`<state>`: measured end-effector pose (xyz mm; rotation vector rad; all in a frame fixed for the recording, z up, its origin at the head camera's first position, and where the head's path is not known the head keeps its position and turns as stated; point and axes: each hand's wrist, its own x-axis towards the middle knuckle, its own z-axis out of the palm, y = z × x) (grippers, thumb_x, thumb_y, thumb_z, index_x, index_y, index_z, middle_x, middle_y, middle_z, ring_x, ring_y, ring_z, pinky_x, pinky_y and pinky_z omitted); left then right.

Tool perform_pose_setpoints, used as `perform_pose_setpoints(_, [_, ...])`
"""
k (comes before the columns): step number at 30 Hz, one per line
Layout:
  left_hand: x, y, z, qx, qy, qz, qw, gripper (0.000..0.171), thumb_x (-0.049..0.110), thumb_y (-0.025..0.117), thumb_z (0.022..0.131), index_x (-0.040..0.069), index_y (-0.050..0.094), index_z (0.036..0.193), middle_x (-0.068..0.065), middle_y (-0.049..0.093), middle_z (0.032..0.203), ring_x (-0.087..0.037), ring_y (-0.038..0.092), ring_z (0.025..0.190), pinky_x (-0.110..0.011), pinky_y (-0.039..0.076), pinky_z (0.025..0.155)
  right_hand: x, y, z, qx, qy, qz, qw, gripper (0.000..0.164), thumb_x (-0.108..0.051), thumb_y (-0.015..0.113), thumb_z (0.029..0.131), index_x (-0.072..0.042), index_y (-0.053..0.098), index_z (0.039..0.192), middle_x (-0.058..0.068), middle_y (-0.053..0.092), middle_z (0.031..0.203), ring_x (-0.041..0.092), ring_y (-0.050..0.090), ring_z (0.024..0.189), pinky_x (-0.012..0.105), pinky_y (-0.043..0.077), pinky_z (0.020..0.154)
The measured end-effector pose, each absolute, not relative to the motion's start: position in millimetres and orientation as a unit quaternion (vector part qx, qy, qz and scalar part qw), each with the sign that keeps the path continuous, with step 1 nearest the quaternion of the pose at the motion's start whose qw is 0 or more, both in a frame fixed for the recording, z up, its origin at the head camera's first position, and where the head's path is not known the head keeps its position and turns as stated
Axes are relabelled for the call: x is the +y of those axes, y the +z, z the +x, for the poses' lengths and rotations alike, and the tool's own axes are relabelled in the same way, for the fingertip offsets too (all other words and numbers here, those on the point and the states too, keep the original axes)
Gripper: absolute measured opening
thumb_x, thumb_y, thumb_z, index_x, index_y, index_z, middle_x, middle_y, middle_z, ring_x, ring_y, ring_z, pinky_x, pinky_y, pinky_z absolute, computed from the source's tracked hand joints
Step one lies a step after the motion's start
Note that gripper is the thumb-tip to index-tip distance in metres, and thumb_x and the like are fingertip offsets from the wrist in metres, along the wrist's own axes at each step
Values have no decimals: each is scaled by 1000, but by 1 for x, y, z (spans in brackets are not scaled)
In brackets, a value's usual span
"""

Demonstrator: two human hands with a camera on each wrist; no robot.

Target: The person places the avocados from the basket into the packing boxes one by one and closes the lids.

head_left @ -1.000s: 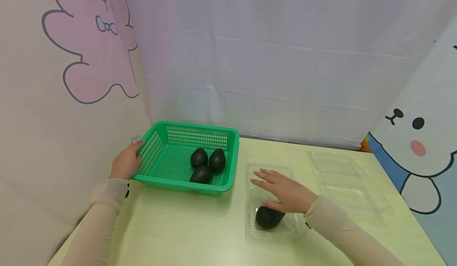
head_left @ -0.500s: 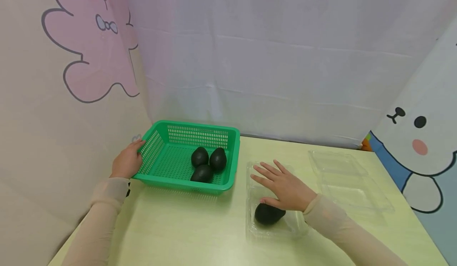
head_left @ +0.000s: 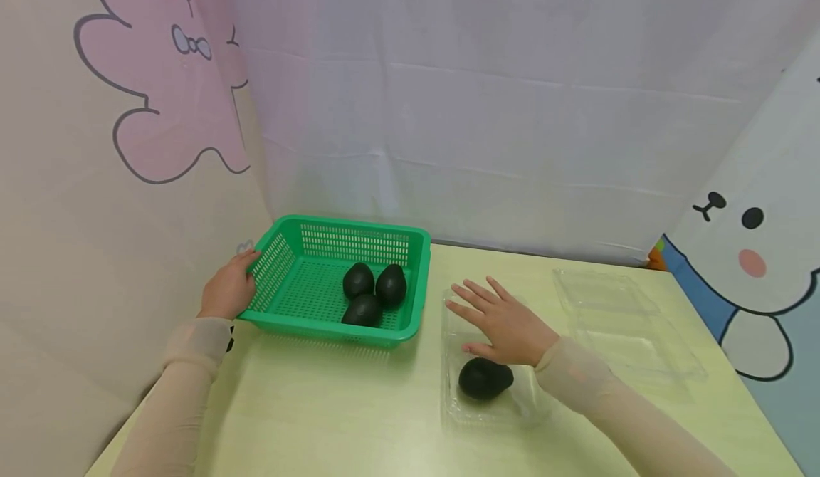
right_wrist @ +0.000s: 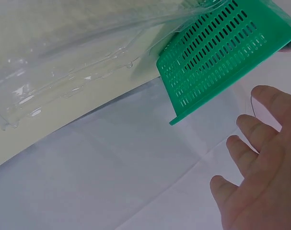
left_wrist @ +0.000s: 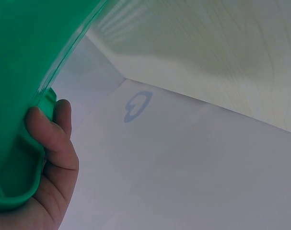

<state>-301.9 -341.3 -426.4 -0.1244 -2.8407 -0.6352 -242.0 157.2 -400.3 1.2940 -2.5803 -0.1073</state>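
My left hand [head_left: 227, 286] grips the left rim of a green plastic basket [head_left: 419, 299], and in the left wrist view its fingers [left_wrist: 52, 134] curl round the basket's edge. Inside the basket, toward its right side, lie three dark avocados [head_left: 362, 311]. My right hand [head_left: 509, 324] is spread over a clear plastic clamshell box [head_left: 455, 409], holding nothing. Just below its thumb, one dark avocado [head_left: 483, 379] lies on its side in the near half of the box. In the right wrist view the fingers [right_wrist: 241, 153] are apart and extended.
Another clear plastic clamshell box [head_left: 631, 352], with its lid laid back, lies on the light wooden table [head_left: 333, 420] at the right. A white curtain [head_left: 487, 142] hangs behind the table's back edge. Printed cloth walls [head_left: 179, 242] stand on both sides.
My right hand has lifted off the avocado in the box and moved slightly up and away, uncovering it. My left hand has kept its hold on the basket.
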Motion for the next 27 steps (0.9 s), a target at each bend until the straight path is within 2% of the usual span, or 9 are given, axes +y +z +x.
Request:
perform_pose_setpoints(4, [-342,-427,-301,-969,-214,-43,116,51,-2,35,92,-4,44,142,-25,36,149,-18,33,44,-32,28,42,153,-399,-252,-887,-38,442,127,70,-49,62,90,-12,44,147,15,37,152,34,33,140,57,19,112])
perform_pose_setpoints(13, [-341,-429,-303,-970,-212,-40,116,51,-1,36,93,-2,44,143,-23,36,150,-18,38,44,-32,29,43,143,-394,-267,-895,-27,430,114,70,-51,60,91,-13,44,147,14,35,154,33,31,141,55,17,114])
perform_pose_setpoints(21, [-343,-431,-302,-969,-216,-41,115,50,-2,34,94,-2,42,144,-23,34,151,-17,32,42,-32,29,42,130,-388,-275,-899,-22,426,98,69,-51,55,93,-14,40,149,13,33,155,32,28,143,54,15,115])
perform_pose_setpoints(27, [-342,-431,-303,-968,-219,-42,114,51,-2,33,94,-2,42,144,-24,34,151,-17,31,42,-31,28,42,115,-382,-282,-899,-21,428,89,70,-50,57,93,-14,38,150,13,31,156,31,26,144,54,13,115])
